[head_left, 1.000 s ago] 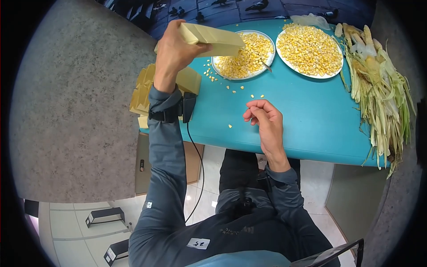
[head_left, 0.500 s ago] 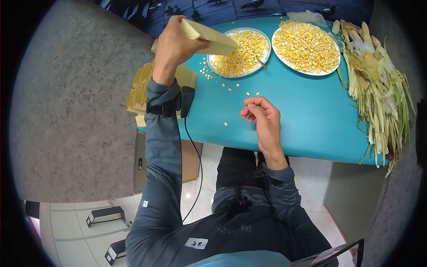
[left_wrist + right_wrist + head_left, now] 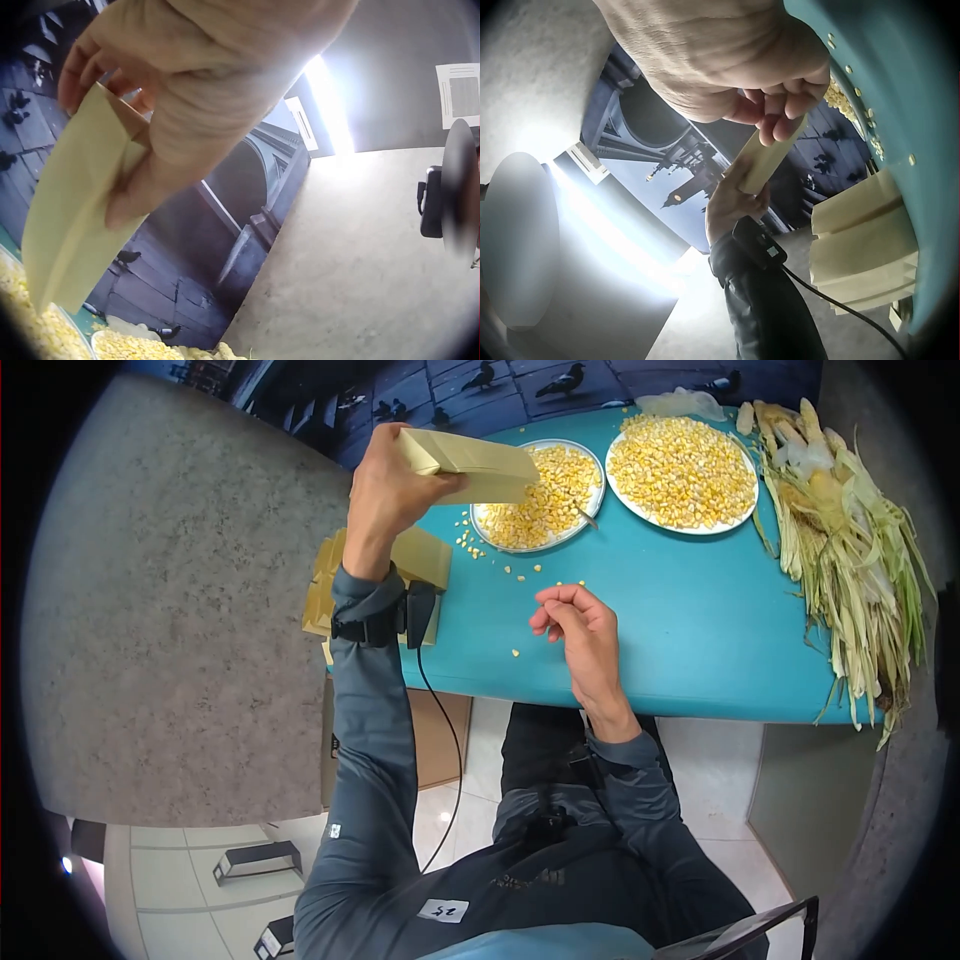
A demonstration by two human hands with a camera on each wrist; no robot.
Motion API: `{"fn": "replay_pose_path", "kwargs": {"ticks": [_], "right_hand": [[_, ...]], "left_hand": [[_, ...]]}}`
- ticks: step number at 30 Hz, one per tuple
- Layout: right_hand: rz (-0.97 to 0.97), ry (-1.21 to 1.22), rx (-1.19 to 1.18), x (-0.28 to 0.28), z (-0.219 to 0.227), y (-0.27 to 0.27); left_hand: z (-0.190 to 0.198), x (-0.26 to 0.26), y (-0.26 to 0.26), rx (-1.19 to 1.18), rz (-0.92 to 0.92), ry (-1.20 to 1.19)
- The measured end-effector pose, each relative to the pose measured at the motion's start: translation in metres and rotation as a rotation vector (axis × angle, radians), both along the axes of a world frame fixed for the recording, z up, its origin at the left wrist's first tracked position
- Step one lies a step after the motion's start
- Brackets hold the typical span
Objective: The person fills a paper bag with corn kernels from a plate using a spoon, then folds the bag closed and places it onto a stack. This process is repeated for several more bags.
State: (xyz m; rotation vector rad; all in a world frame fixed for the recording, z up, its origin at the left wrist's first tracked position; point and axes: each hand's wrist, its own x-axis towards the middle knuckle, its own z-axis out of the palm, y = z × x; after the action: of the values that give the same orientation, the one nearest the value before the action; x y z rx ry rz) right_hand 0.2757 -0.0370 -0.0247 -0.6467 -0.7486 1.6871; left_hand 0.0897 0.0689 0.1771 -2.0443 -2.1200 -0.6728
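My left hand (image 3: 388, 495) grips a pale yellow paper bag (image 3: 475, 468) by its end, fingers on the far side and thumb on the near side. The bag lies tilted in the air, its other end over the left plate (image 3: 545, 546), which is heaped with corn kernels (image 3: 560, 485). Inside the bag is hidden from view. A spoon handle (image 3: 588, 518) sticks out at that plate's right rim. My right hand (image 3: 590, 650) hovers above the table's near side, fingers loosely bent, thumb near the fingertips, with nothing seen in it.
More yellow paper bags (image 3: 425, 557) stand at the table's left end. A second plate (image 3: 705, 532) of kernels sits to the right, with corn husks and cobs (image 3: 830, 540) beyond it. Loose kernels (image 3: 515, 653) dot the teal table (image 3: 690, 630). A cable (image 3: 455, 745) hangs from the left wrist.
The head view has shifted slightly. The left hand keeps its grip on the paper bag, whose far end stays over the left plate. The right hand stays loosely bent near the table's front.
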Motion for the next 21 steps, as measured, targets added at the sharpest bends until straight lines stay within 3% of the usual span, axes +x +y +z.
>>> {"fn": "replay_pose_path", "kwargs": {"ticks": [4, 8, 12, 14, 16, 21], "right_hand": [[0.010, 0.035, 0.031, -0.004, -0.001, 0.001], [-0.029, 0.009, 0.016, -0.007, 0.005, 0.005], [-0.014, 0.000, 0.014, -0.009, 0.004, -0.008], [-0.001, 0.005, -0.005, -0.010, 0.006, -0.016], [-0.055, 0.003, 0.022, -0.009, 0.013, -0.016], [0.077, 0.007, 0.020, -0.026, 0.029, -0.014]], "left_hand": [[0.000, -0.011, 0.000, 0.073, -0.065, -0.011], [-0.008, -0.015, 0.014, 0.001, -0.060, -0.035], [-0.033, -0.026, 0.011, 0.091, -0.039, -0.107], [-0.048, -0.024, -0.011, 0.296, 0.052, -0.086], [-0.059, -0.024, -0.031, 0.279, 0.075, -0.172], [-0.103, -0.005, -0.098, 0.481, -0.111, -0.592]]}}
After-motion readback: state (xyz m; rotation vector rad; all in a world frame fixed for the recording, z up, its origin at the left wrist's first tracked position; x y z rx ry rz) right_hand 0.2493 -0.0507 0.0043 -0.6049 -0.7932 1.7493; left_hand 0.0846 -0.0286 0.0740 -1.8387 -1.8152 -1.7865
